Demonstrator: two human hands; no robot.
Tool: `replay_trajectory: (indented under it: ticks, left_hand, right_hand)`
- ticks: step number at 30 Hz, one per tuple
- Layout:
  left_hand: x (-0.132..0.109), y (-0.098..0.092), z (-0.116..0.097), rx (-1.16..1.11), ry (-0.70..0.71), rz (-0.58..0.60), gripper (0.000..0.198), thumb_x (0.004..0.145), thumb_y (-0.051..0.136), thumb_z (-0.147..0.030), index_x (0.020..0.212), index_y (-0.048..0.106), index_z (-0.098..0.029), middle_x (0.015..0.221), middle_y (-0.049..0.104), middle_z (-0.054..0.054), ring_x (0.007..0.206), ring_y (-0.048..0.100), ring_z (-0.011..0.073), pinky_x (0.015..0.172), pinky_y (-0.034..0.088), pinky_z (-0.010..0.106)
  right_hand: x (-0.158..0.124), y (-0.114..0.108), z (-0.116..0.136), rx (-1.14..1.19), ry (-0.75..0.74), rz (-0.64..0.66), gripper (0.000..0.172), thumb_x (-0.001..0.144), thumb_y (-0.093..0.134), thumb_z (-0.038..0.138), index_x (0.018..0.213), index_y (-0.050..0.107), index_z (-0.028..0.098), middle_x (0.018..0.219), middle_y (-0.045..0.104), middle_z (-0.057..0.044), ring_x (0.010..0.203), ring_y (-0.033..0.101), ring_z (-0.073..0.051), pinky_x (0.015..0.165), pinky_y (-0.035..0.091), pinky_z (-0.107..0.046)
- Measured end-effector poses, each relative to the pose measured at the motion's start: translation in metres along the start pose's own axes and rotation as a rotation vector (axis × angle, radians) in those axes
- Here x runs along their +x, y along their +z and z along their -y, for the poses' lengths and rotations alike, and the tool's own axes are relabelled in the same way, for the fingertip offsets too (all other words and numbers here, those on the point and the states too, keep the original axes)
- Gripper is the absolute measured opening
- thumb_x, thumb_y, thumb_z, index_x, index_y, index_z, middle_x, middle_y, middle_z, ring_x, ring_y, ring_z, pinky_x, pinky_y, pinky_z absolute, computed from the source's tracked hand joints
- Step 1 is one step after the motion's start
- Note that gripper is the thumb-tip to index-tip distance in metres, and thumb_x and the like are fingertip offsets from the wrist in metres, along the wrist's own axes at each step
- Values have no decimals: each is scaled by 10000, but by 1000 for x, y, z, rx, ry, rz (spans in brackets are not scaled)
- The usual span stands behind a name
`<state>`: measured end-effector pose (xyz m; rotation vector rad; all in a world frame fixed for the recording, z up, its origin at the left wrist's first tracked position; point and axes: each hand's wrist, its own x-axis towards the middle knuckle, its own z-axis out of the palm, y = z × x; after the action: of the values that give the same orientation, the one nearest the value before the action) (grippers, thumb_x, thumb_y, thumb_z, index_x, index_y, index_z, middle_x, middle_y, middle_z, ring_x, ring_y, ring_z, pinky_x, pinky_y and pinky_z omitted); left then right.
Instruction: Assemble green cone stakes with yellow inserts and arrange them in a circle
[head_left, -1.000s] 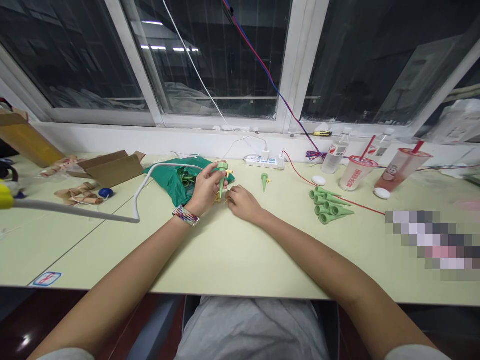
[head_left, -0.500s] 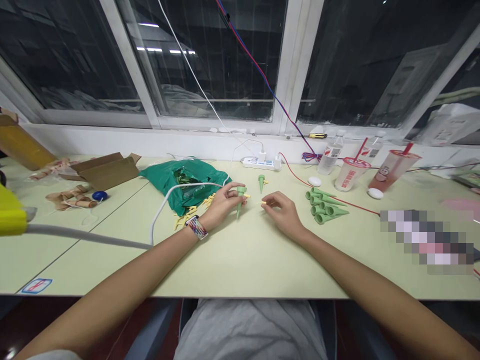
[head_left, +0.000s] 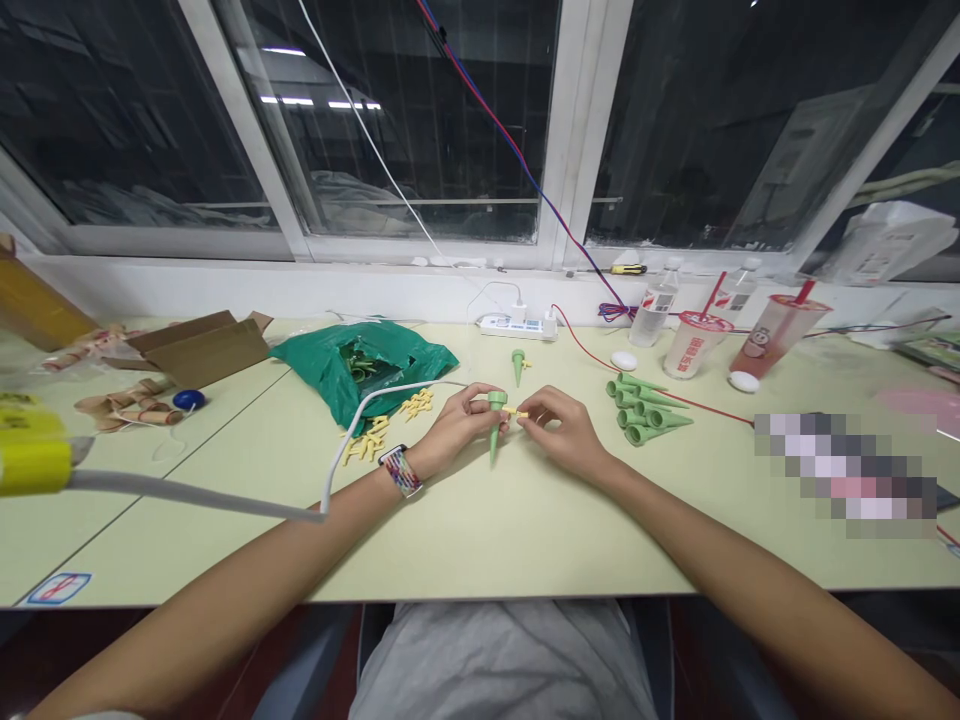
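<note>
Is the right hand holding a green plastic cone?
No, the right hand pinches a small yellow plastic piece, while the left hand holds a green plastic cone point-down.

- Tabletop (head_left: 525, 540) is offering room between the forearms (head_left: 675, 520).
- White cable (head_left: 187, 493) is partly barring the green plastic bag (head_left: 409, 350).
- Hollow green spikes (head_left: 641, 410) are obstructing space beside the right hand (head_left: 566, 430).

Dark windows (head_left: 450, 140) across my remote view, white frames (head_left: 581, 120), bright light strips (head_left: 354, 105), white wall (head_left: 187, 290) below, pale-green bench (head_left: 525, 540), reddish floor (head_left: 244, 655)
</note>
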<state>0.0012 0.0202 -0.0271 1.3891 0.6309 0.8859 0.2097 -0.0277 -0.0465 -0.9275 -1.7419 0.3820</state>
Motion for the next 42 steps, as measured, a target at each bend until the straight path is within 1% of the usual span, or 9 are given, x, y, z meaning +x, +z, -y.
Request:
replay_trajectory:
  ticks: [4,9,13,18,24,28,31,38,42]
  left_hand:
    - [1,-1,1,-82,-27,-6,361,798,828,-241,1068,594,-195,817,720,5,778,703,151,796,517,292]
    - [1,-3,0,-107,-68,35,381,794,841,-244,1079,596,-185,839,727,16,771,710,155,807,525,311]
    - [0,0,-3,-146,-83,47,372,772,854,-240,1051,617,-178,830,716,16,752,705,158,777,531,309]
    - [1,-1,0,-127,-90,60,396,774,860,-248,1087,625,-192,848,735,22,760,711,154,766,537,297]
    - [0,-4,4,-21,-68,95,416,774,870,-306,1113,647,-215,818,727,11,799,740,185,810,560,321]
    - [1,-4,5,-59,-70,93,400,777,869,-291,1104,651,-217,803,705,0,802,730,173,807,555,307]
    - [1,-5,5,-81,-68,89,399,773,870,-276,1098,648,-215,833,713,8,807,723,167,798,549,300]
    - [0,-5,3,-24,-47,71,441,773,865,-305,1139,635,-219,822,719,14,793,725,182,800,552,324]
    - [0,-4,1,57,-1,61,437,794,846,-328,1151,619,-220,800,699,9,784,721,191,775,555,332]
  right_hand:
    - [0,-1,2,-21,-4,-34,69,947,670,296,955,691,231,913,646,-37,762,662,-159,675,563,-312]
    - [0,0,1,-32,-9,-25,72,950,659,299,960,678,230,926,648,-37,763,665,-158,673,555,-308]
    - [1,0,-1,-61,7,-24,80,949,669,312,955,656,233,930,657,-37,758,667,-163,674,552,-311]
    - [0,0,0,-107,-7,-7,82,953,668,310,947,625,241,897,666,-25,723,656,-158,658,550,-308]
    - [-3,3,3,-101,-52,37,98,981,640,339,951,653,247,888,663,-42,759,656,-178,686,578,-331]
    - [-3,3,4,-95,-72,34,54,976,632,292,976,658,245,918,672,-45,786,666,-178,697,579,-329]
    - [-2,2,6,-110,-76,38,74,982,594,264,984,665,246,937,684,-50,803,673,-181,703,576,-330]
    - [-3,1,6,-101,14,44,116,980,630,342,966,687,242,861,706,-35,734,652,-176,650,537,-318]
    - [-1,1,6,-120,88,72,234,1002,607,392,849,679,230,753,688,-12,673,612,-167,640,486,-309]
